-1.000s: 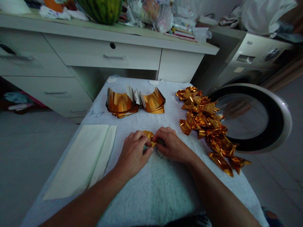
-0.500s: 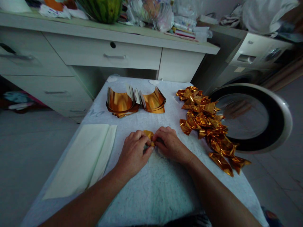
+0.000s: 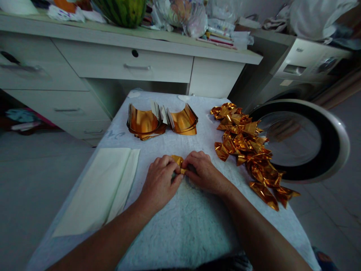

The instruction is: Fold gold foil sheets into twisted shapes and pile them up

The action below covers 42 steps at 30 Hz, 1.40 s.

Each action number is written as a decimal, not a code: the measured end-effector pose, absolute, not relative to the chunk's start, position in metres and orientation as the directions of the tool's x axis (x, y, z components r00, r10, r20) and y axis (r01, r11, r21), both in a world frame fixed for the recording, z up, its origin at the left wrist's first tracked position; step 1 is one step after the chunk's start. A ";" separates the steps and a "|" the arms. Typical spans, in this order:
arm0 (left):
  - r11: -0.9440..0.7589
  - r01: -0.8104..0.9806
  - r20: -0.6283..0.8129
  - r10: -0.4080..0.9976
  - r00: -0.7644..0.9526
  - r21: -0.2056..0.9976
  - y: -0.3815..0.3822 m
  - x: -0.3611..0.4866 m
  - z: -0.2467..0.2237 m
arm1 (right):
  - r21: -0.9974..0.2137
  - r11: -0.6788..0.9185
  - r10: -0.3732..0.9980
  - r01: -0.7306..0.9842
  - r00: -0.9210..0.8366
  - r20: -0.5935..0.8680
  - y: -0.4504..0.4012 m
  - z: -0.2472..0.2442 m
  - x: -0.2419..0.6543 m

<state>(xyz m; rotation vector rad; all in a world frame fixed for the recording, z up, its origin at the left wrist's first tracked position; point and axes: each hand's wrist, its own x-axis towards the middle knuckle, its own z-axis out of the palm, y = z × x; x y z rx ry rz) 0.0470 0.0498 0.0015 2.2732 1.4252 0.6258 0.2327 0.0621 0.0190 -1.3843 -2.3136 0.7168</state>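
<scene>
Between my two hands, low over the cloth-covered table [image 3: 175, 241], is a small piece of gold foil paper [image 3: 177, 159]. My left hand [image 3: 160, 180] pinches its left side between thumb and fingers. On its right side my right hand [image 3: 201, 169] is closed, fingertips pressed on the foil. Most of the piece is hidden behind the fingers. Beyond the hands lie two curved stacks of gold foil sheets, a left stack [image 3: 144, 121] and a right stack [image 3: 183, 121]. To the right spreads a heap of folded gold foil pieces [image 3: 242, 141].
Folded pale paper [image 3: 93, 188] lies at the table's left. A white drawer cabinet [image 3: 158, 67] stands behind, with a watermelon [image 3: 121, 13] and plastic bags [image 3: 180, 17] on top. At the right, the round open door [image 3: 342, 146] of a washing machine [image 3: 307, 64] stands beside the table.
The right fingertips have shifted very slightly on the foil piece, and a little more gold shows by the thumbs. Both hands keep their hold; the stacks and heap are unchanged.
</scene>
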 end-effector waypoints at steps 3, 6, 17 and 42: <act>-0.413 0.740 0.170 0.907 0.385 0.530 0.050 0.047 0.001 | -0.583 0.389 0.890 0.713 -0.455 0.036 0.063 0.018 0.231; -0.410 0.747 0.166 0.909 0.382 0.524 0.050 0.047 0.001 | -0.580 0.385 0.894 0.718 -0.446 0.042 0.063 0.018 0.230; -0.397 0.752 0.155 0.914 0.374 0.526 0.050 0.048 0.002 | -0.580 0.387 0.898 0.717 -0.436 0.060 0.061 0.016 0.229; -0.393 0.751 0.152 0.916 0.372 0.530 0.050 0.047 0.000 | -0.561 0.356 0.914 0.747 -0.403 0.044 0.060 0.014 0.225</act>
